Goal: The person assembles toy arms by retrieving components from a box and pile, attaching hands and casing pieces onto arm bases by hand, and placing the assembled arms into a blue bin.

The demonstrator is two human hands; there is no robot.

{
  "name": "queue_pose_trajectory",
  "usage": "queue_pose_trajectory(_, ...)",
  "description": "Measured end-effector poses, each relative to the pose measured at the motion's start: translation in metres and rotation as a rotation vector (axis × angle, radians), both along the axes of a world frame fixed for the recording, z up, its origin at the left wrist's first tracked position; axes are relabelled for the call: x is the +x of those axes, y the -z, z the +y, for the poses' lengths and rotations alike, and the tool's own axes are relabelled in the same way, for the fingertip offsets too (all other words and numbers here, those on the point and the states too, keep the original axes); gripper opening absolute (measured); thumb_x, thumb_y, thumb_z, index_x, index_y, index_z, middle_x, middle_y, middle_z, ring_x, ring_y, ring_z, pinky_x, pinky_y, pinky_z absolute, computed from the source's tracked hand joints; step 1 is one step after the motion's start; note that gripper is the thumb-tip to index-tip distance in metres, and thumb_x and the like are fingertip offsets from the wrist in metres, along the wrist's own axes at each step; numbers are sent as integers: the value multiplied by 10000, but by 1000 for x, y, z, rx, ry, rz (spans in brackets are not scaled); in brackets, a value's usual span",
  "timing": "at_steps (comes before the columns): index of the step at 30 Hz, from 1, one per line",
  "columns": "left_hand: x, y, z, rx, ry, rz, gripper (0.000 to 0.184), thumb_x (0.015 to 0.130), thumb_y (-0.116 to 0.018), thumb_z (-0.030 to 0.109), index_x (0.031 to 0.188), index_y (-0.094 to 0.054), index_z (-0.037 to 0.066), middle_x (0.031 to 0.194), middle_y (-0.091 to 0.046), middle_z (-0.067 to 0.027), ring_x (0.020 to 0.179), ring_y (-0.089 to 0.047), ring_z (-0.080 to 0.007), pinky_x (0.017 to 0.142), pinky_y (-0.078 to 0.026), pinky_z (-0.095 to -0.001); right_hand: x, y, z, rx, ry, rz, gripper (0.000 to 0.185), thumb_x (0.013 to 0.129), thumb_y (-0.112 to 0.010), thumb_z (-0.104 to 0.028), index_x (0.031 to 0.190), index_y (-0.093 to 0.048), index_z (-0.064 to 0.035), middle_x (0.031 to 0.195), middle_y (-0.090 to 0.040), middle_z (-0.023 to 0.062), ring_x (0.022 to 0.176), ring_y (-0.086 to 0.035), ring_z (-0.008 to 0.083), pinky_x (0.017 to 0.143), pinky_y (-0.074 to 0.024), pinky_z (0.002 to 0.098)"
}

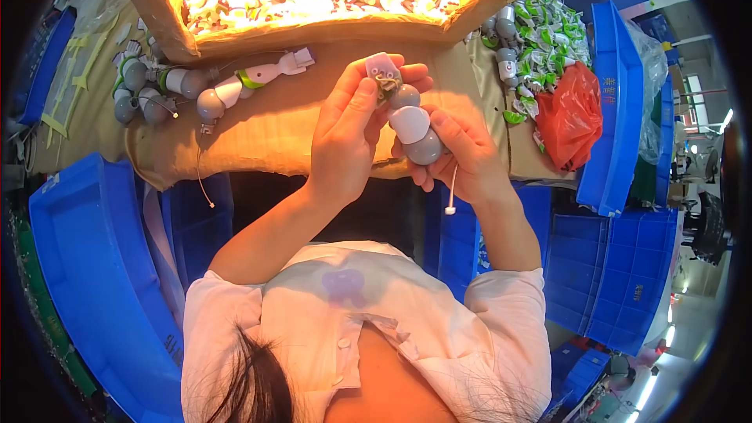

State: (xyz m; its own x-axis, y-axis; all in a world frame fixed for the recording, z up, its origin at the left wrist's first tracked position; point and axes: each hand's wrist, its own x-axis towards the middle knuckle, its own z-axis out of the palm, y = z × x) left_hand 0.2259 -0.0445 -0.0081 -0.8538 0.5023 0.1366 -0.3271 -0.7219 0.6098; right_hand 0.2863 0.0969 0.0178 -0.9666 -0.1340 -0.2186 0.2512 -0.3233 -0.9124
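Note:
Both hands hold one white and grey jointed part (410, 124) above the cardboard-covered table edge. My left hand (350, 121) grips its upper end, where small metal-looking pieces show inside an open housing (384, 78). My right hand (468, 145) is closed around the lower end, beside a grey ball joint (424, 148). A white cable with a small plug (450, 209) hangs below my right hand. To the left on the table lie similar assemblies (223, 98) in white, grey and green, one with a thin cable hanging over the edge.
A brightly lit cardboard box (313, 34) full of small parts stands at the back. At the right are a pile of green and white parts (548, 35), a red plastic bag (570, 119) and a blue bin (615, 110). Another blue bin (102, 243) stands at the left.

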Motion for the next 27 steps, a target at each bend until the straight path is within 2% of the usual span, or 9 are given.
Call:
queue_pose_trajectory(7,1,4,-6,-138,-158,168,302,912,-437,113,1181,-444,-26,1139,-551,-167,1061,-537,-208,904,-433,-323,1,8,-10,-145,-20,-113,394,954,-365,-305,1177,-438,11,885,-607,182,564,-596,185,466,-479,256)
queue_pose_trajectory(9,0,2,-11,-169,-175,184,294,897,-468,88,1164,-463,-35,1113,-569,-161,1030,-557,-198,877,-452,-313,0,2,-16,74,32,-28,359,950,-394,-272,1181,-413,2,915,-600,184,609,-619,200,500,-506,276)
queue_pose_trajectory(16,-3,-7,-29,-261,-159,217,251,856,-494,52,1083,-537,-46,940,-631,-121,851,-609,-150,776,-494,-285,-5,-12,-11,406,-17,147,331,908,-514,-192,1154,-407,3,978,-590,168,816,-631,197,703,-504,276)
queue_pose_trajectory(18,-3,-8,-33,-301,-116,238,251,846,-487,45,1073,-546,-45,908,-635,-112,812,-610,-137,748,-500,-275,-10,-23,-11,955,66,693,379,872,-575,-191,1169,-431,-5,1057,-573,159,926,-594,209,792,-462,299)
queue_pose_trajectory(19,0,-10,-35,-337,-74,231,247,838,-481,40,1058,-555,-43,883,-636,-102,781,-605,-125,720,-500,-262,-19,-33,-10,1035,120,899,303,832,-610,-163,1099,-541,-37,1115,-554,154,1001,-557,238,833,-442,342)
queue_pose_trajectory(20,2,-11,-35,-372,-29,225,244,830,-474,36,1043,-564,-42,859,-636,-93,749,-600,-114,693,-500,-250,-23,-40,-11,1035,124,895,303,832,-610,-163,1099,-541,-37,1115,-554,154,1001,-557,238,833,-442,342)
queue_pose_trajectory(22,4,-9,-36,-353,0,273,238,830,-475,40,1036,-567,-37,848,-632,-88,740,-595,-109,676,-495,-245,-26,-49,-12,1059,-93,953,188,817,-612,-158,976,-633,-61,1118,-554,164,1041,-533,263,856,-428,355)
queue_pose_trajectory(23,5,-9,-36,-330,21,321,232,831,-477,44,1029,-569,-33,838,-628,-82,730,-591,-104,660,-491,-240,-29,-51,-15,1040,-118,971,111,774,-643,-104,876,-656,-65,1092,-561,155,979,-565,260,806,-456,335)
queue_pose_trajectory(27,7,-14,-39,-327,70,225,231,842,-472,73,1027,-567,-28,803,-609,-66,703,-575,-93,630,-479,-238,-37,-52,-10,1002,-243,956,132,735,-671,-37,863,-639,-42,1031,-583,136,889,-600,228,731,-485,298)
